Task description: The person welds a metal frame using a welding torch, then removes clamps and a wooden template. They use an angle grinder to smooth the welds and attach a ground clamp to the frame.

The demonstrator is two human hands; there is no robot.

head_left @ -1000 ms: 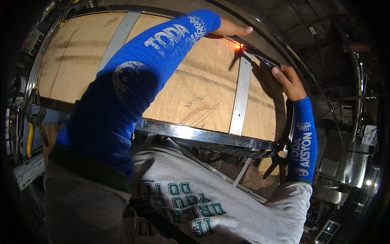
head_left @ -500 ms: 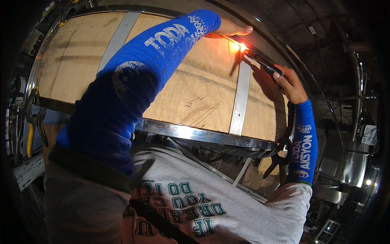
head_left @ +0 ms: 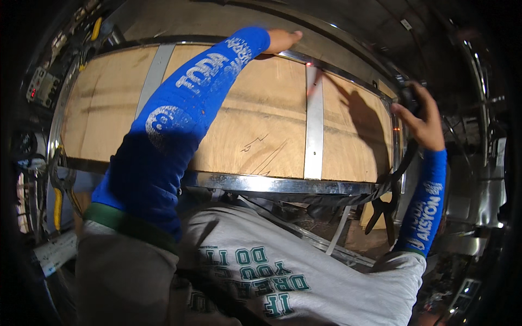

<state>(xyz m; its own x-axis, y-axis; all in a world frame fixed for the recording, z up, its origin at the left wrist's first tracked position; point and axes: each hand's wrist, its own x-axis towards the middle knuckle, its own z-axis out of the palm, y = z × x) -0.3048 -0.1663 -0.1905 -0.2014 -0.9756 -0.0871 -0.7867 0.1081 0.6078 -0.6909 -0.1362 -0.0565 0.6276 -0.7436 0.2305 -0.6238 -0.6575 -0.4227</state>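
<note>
At 12 o'clock the left hand (head_left: 284, 41) lies at the frame (head_left: 261, 185); its grip one cannot tell. Near 2 o'clock the right hand (head_left: 427, 120) is closed around a tool (head_left: 411, 101), apart from the glowing spot (head_left: 309, 64) at 1 o'clock, on the strip (head_left: 314, 122). Welding seems in hand; another weld calls for steady frame.

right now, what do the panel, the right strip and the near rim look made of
The panel looks like unpainted plywood: tan, matt, with visible grain. The right strip seems bare metal, from its dull grey sheen; which metal is unclear. The near rim looks like polished metal, perhaps stainless steel, given its bright reflections.
</note>
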